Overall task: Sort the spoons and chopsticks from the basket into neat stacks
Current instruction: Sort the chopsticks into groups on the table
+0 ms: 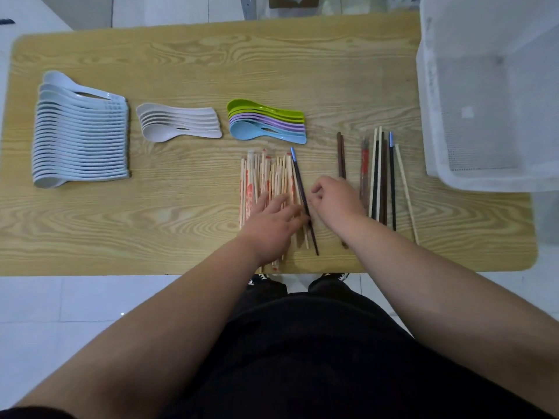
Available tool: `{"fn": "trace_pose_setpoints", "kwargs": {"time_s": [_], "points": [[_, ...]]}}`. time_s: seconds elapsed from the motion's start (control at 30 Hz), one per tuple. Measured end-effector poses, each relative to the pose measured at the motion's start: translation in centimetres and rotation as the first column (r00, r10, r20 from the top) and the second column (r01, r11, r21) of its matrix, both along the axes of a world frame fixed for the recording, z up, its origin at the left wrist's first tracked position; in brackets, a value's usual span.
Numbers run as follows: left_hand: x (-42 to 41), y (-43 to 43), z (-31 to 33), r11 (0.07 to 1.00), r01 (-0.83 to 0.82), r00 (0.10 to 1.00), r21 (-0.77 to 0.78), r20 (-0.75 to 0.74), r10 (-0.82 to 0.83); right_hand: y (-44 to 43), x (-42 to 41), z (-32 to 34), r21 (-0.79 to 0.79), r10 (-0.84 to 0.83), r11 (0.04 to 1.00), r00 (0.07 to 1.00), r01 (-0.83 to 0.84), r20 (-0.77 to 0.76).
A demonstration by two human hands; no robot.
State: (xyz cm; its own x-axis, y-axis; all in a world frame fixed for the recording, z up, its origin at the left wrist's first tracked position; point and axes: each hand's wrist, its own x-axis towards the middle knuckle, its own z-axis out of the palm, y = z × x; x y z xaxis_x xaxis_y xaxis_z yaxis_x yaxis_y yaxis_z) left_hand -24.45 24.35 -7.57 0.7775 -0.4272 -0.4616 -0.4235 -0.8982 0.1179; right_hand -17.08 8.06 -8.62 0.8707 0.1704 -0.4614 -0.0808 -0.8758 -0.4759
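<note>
The left hand (272, 220) is lying flat, with fingers straight and a little spread, on the near part of the pile of pale wooden chopsticks (266, 176). The right hand (335, 201) is hovering just to the right of it with fingers curled. Its fingertips are reaching the dark chopstick with a blue end (298, 176), which is lying on the right edge of the pile, but I cannot tell if they are pinching it.

To the right, a brown pair (341, 155) is lying alone, and further right a row of mixed chopsticks (382, 176) is pointing away from the person.

Three spoon stacks are sitting further on the tabletop (181, 222): coloured spoons (266, 122) just behind the pile, beige spoons (178, 124) to their left, and a long stack of white spoons (81, 137) at far left. The white basket (429, 86) is standing at the right end.
</note>
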Motion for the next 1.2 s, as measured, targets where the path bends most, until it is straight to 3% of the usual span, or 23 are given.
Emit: {"fn": "trace_pose_setpoints", "kwargs": {"time_s": [0.1,0.2,0.37,0.6,0.7,0.77,0.9,1.0,1.1,1.2], "points": [[0.2,-0.6,0.1,0.998,0.010,1.000,0.055,-0.011,-0.010,-3.4,-0.4,0.4,-0.053,-0.016,0.998,0.996,0.020,0.091],[0.3,-0.5,0.1,0.997,-0.023,1.000,0.072,0.019,0.022,-5.6,-0.9,0.1,-0.119,0.025,0.993,1.000,-0.023,0.013],[-0.1,-1.0,-0.1,0.997,0.042,0.999,0.057,-0.002,-0.042,-4.1,-1.5,-0.2,-0.044,0.100,0.994,0.994,-0.102,-0.043],[-0.1,-1.1,-0.6,0.994,-0.111,0.990,-0.001,0.089,0.110,-1.1,-2.4,-0.5,0.058,0.151,0.987,0.988,-0.149,-0.035],[0.0,-0.7,-0.9,0.939,-0.343,0.939,-0.035,0.017,0.344,-0.5,-2.5,-0.6,0.079,0.175,0.982,0.984,-0.171,-0.040],[0.2,-0.6,-1.0,0.910,-0.412,0.911,-0.044,-0.031,0.411,-0.4,-2.6,-0.6,0.086,0.189,0.979,0.981,-0.185,-0.037],[0.6,-0.5,-1.0,0.965,-0.260,0.965,0.042,-0.024,0.261,-1.2,-2.6,0.0,0.131,0.237,0.964,0.971,-0.230,-0.043],[0.8,-0.5,-1.2,0.975,-0.210,0.977,0.072,-0.008,0.211,-4.2,-2.4,0.6,0.147,0.079,0.985,0.995,-0.087,0.057],[1.1,-1.1,-1.0,0.975,-0.219,0.976,0.036,0.031,0.218,-9.0,-2.0,1.1,0.047,-0.151,0.988,0.972,0.145,0.182],[1.9,-3.6,-0.7,0.953,-0.266,0.961,-0.142,0.041,0.274,-12.5,-1.6,1.2,-0.081,-0.238,0.964,0.961,0.251,0.143]]}}
